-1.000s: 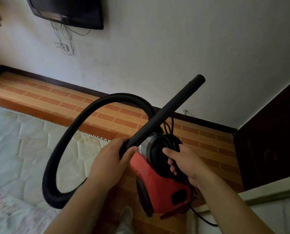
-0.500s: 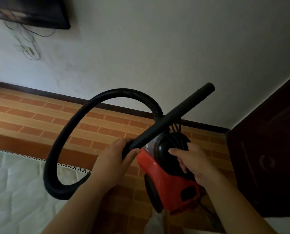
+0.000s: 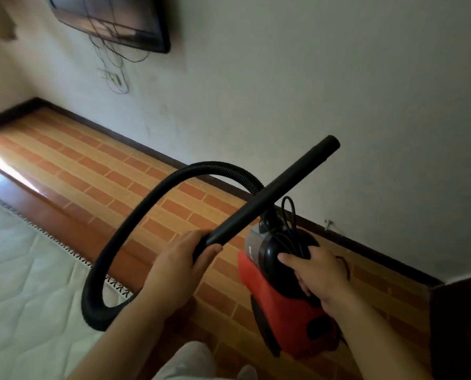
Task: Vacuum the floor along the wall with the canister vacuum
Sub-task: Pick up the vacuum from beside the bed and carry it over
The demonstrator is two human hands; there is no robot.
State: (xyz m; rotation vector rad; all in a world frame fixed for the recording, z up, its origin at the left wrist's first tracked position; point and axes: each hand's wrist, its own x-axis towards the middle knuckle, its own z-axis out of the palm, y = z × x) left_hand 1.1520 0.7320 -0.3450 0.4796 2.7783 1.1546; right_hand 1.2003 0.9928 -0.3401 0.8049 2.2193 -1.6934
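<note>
Little has changed in the grip over the last second: the left hand (image 3: 179, 267) still wraps its fingers round the lower end of the black wand (image 3: 270, 198), and the right hand (image 3: 322, 272) still curls over the black top of the red canister vacuum (image 3: 283, 311), where the cord (image 3: 289, 223) lies coiled. What has shifted is the view, which has swung back left, so the television (image 3: 113, 20) and more of the mattress (image 3: 23, 270) show again. The canister hangs just in front of the dark skirting (image 3: 365, 242) and seems to be carried rather than set down on the brick-pattern floor (image 3: 119, 182). The wand's tip points up at the wall (image 3: 311, 78) and the hose (image 3: 146, 204) loops free, so cleaning looks not yet begun; the wound cord suggests plugging in comes first
</note>
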